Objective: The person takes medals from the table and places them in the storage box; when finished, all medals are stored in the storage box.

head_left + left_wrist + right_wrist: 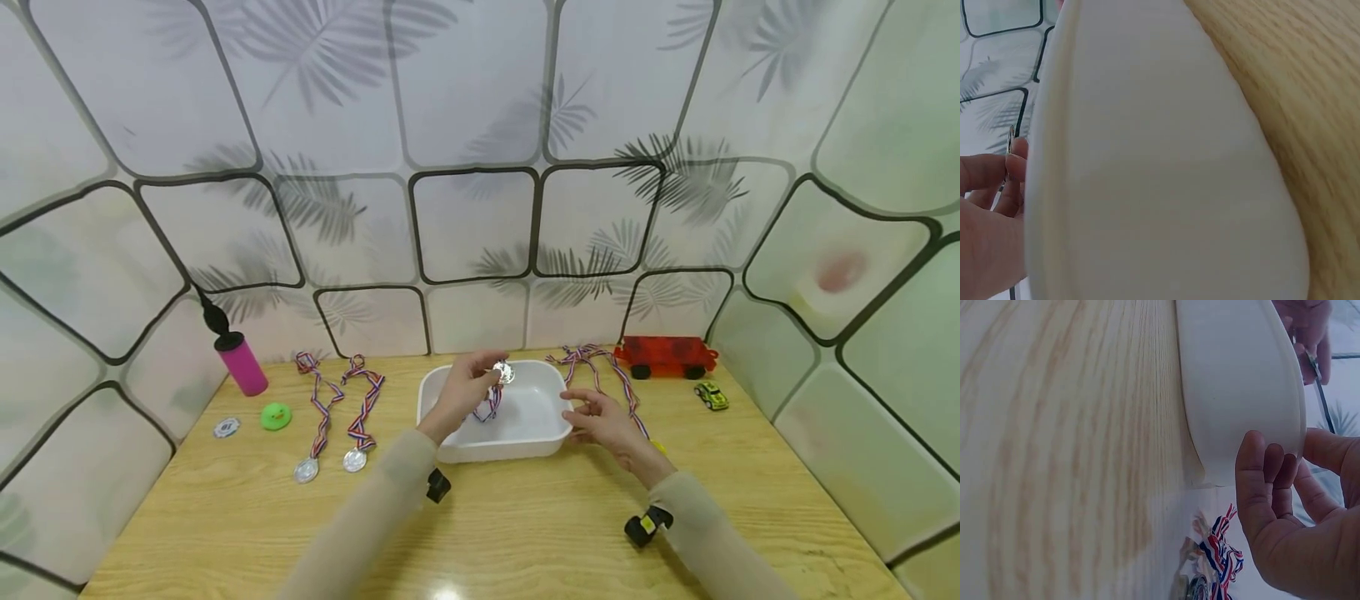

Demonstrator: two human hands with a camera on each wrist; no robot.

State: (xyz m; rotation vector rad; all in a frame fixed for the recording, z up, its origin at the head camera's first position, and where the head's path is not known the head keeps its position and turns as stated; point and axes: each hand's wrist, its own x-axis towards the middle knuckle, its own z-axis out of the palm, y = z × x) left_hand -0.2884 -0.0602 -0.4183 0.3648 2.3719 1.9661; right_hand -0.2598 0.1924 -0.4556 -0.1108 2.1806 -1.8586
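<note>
My left hand (489, 380) pinches a silver medal (504, 372) above a white plastic tub (450, 450). The medal's striped ribbon (489, 407) hangs down into the tub. In the left wrist view the tub's outer wall (1166, 175) fills the frame, and the medal's edge (1009, 139) shows at my fingertips (1017, 159). My right hand (583, 410) hovers at the tub's right rim with its fingers loosely curled, holding nothing. The right wrist view shows those fingers (1260, 481) at the tub's corner (1241, 381), with a ribbon and medal (1217, 553) on the table below.
Two ribboned medals (306, 471) (354, 459) lie left of the tub on the wooden table (525, 533). More ribbons (600, 367) lie to its right. A pink pump (240, 360), green duck (276, 415), silver token (227, 427), red toy wagon (666, 356) and yellow car (711, 395) stand near the walls.
</note>
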